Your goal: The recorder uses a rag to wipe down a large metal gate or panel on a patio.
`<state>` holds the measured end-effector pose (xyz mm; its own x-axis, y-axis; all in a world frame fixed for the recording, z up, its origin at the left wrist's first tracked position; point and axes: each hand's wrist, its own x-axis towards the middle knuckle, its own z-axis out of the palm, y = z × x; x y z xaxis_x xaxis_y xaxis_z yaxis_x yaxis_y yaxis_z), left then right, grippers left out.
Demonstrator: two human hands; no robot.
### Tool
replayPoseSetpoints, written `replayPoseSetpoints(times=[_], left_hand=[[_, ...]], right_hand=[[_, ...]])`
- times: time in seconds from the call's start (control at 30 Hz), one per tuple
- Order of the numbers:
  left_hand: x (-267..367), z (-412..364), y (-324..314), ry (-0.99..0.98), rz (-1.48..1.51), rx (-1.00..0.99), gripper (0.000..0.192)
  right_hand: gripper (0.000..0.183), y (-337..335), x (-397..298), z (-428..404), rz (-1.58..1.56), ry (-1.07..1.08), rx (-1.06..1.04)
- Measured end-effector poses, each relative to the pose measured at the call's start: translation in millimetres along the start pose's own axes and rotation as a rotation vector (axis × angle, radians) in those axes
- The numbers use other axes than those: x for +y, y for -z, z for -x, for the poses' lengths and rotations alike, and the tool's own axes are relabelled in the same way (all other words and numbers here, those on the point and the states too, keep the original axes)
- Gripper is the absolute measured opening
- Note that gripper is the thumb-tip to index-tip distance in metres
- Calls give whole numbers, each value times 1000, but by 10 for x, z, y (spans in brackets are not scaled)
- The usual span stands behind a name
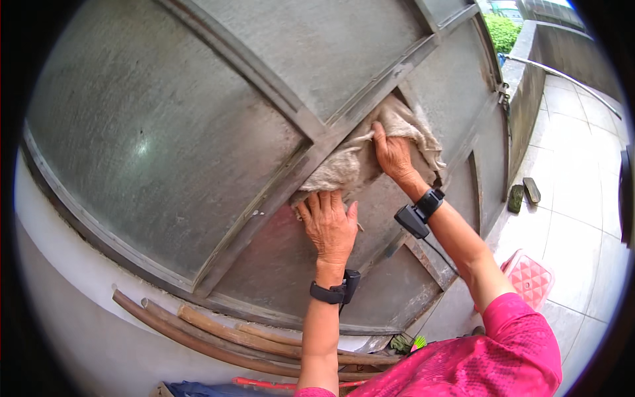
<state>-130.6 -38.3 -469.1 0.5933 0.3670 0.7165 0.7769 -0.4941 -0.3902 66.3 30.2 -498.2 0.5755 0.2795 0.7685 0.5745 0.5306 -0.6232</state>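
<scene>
A worn beige-grey cloth is spread against a dull metal-framed door panel. My left hand presses its fingers on the cloth's lower left edge, fingertips partly under the fabric, thumb apart. Up and to the right, my right hand grips the cloth's middle, with its thumb on top and the other fingers hidden by folds. The cloth lies beside a diagonal metal frame bar and hangs loosely at its right end. Both wrists carry black straps with small devices.
Wooden poles lie along the wall at the lower left. A pink plastic stool stands on the tiled floor at right, below two dark blocks. A latch is at the door's edge, near a low concrete wall.
</scene>
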Motion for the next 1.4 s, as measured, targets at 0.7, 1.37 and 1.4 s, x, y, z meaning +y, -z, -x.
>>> replayPoseSetpoints(times=[0.7, 1.37, 1.4], left_hand=[[-87, 925, 1, 210, 241, 249, 45], [185, 246, -251, 891, 287, 646, 88], [260, 108, -407, 930, 363, 687, 92]], right_hand=[[52, 542, -1467, 886, 38, -135, -1569], [40, 684, 412, -2197, 263, 835, -161], [46, 659, 466, -2179, 312, 802, -133]])
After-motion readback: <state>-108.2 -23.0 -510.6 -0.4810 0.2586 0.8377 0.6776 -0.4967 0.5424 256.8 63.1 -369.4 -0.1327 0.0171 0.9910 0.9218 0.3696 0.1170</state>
